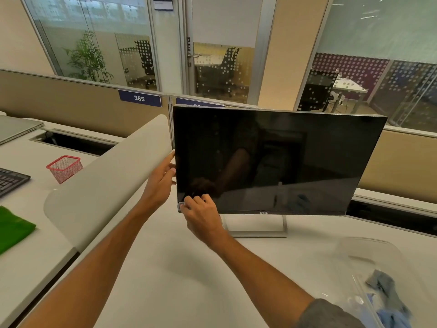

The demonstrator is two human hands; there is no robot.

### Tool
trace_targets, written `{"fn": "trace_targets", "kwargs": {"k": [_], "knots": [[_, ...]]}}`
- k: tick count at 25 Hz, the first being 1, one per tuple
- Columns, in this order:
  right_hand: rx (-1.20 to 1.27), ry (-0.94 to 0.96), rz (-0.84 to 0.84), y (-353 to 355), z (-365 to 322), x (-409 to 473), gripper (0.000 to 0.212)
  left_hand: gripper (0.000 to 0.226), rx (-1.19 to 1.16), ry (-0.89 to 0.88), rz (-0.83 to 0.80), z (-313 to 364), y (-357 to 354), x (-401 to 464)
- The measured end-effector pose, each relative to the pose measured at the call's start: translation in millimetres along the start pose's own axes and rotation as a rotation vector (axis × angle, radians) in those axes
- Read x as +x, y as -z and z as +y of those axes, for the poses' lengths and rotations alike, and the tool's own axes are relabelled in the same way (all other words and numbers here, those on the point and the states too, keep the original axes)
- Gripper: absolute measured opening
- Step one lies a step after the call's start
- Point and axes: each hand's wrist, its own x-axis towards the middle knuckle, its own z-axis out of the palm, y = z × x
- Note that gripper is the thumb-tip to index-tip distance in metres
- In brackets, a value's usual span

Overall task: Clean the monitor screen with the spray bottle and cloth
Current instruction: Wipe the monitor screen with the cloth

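Note:
A black monitor (pixel 283 157) on a silver stand sits on the white desk (pixel 165 268), its screen dark. My left hand (pixel 163 176) grips the monitor's left edge, fingers wrapped around the bezel. My right hand (pixel 201 214) presses a small grey cloth (pixel 181 205) against the screen's bottom left corner; only a bit of cloth shows under the fingers. No spray bottle is clearly in view.
A clear plastic bag (pixel 369 275) with grey and blue cloths lies at the right front. A curved white divider (pixel 106 181) stands left of the monitor. Beyond it are a red mesh cup (pixel 64 168), a keyboard (pixel 10 183) and a green cloth (pixel 11 228).

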Motion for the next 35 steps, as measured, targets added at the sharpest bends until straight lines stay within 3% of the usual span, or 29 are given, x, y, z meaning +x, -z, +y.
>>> {"fn": "trace_targets", "kwargs": {"k": [5,8,13,16,19,24,35], "knots": [[0.024,-0.021,-0.042,3.6,-2.3,1.3,0.022,0.045,0.067,-0.022,0.030,-1.7,1.6,-1.2],[0.130,-0.118,0.108,26.5,8.8,20.6,0.011,0.044,0.071,-0.060,0.074,10.8,0.0,4.1],[0.339,-0.287,0.380,92.0,41.6,69.6,0.023,0.058,0.038,-0.206,0.168,48.9,7.3,26.9],[0.370,-0.307,0.461,119.9,58.2,102.8,0.023,0.070,0.179,-0.360,0.226,72.1,13.4,48.3],[0.291,-0.236,0.439,127.4,62.1,131.3,0.018,0.063,0.385,-0.438,0.211,91.7,16.5,64.8],[-0.002,-0.117,0.395,123.7,66.0,144.7,0.012,0.053,0.470,-0.499,0.210,98.6,14.2,68.5],[-0.067,-0.250,0.346,164.4,135.4,96.2,0.015,0.058,0.814,-0.572,0.175,113.9,3.6,64.8]]}}
